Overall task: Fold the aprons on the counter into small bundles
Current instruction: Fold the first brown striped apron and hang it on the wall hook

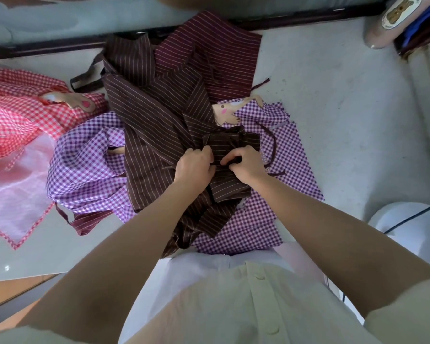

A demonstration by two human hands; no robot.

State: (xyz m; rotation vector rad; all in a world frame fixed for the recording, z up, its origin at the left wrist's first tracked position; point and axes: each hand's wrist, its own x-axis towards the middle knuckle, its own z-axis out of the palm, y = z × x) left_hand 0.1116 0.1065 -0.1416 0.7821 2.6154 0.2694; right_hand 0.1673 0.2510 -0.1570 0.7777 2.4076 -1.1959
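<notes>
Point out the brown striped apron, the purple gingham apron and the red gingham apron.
brown striped apron [144, 135]: head view, its flat middle panel.
purple gingham apron [291, 155]: head view, its spread right side.
red gingham apron [13, 115]: head view, its crumpled middle.

Bare pale grey counter [345, 115] lies open right of our right hand [246, 165]. The heaped brown striped cloth apron [144, 115] blocks ahead, and a rumpled purple gingham apron [85, 157] blocks left of our left hand [194, 167].

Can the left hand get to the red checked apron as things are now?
Probably yes, once the left hand releases the brown apron. The red apron lies uncovered to its left; only the flat purple apron lies between.
</notes>
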